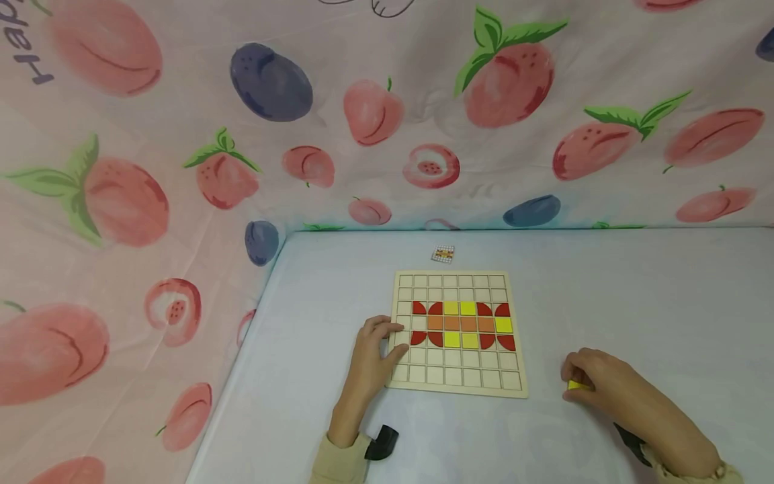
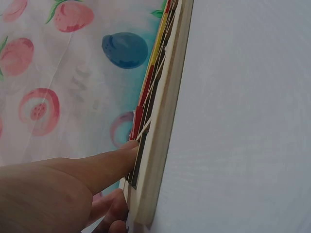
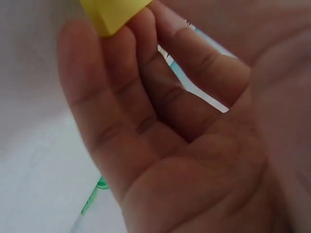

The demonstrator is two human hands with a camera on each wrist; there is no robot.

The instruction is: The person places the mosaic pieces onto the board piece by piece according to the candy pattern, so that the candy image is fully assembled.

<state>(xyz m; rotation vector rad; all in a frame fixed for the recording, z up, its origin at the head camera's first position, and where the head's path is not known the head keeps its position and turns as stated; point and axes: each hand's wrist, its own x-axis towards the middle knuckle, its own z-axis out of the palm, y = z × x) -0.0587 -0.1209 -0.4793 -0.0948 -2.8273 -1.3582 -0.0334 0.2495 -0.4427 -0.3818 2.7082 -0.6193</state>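
I see my left hand [image 1: 371, 356] resting with fingers spread on the wooden grid board's [image 1: 457, 386] left edge, while my right hand [image 1: 595, 383] pinches a yellow square tile [image 1: 574, 385] on the bench [image 1: 635, 302] just right of the board.

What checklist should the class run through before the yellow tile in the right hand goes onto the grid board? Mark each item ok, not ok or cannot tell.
1. Right hand grips the yellow tile: ok, fingers curled round it, as the right wrist view also shows.
2. Left hand steadies the board: ok, fingers rest on its left edge.
3. Board lies flat on the table: ok.
4. Free cells remain: ok, the top and bottom rows are empty.
5. Pattern card in sight: ok, beyond the board, but its detail is too small to read.
6. Which cell the tile belongs in: cannot tell.
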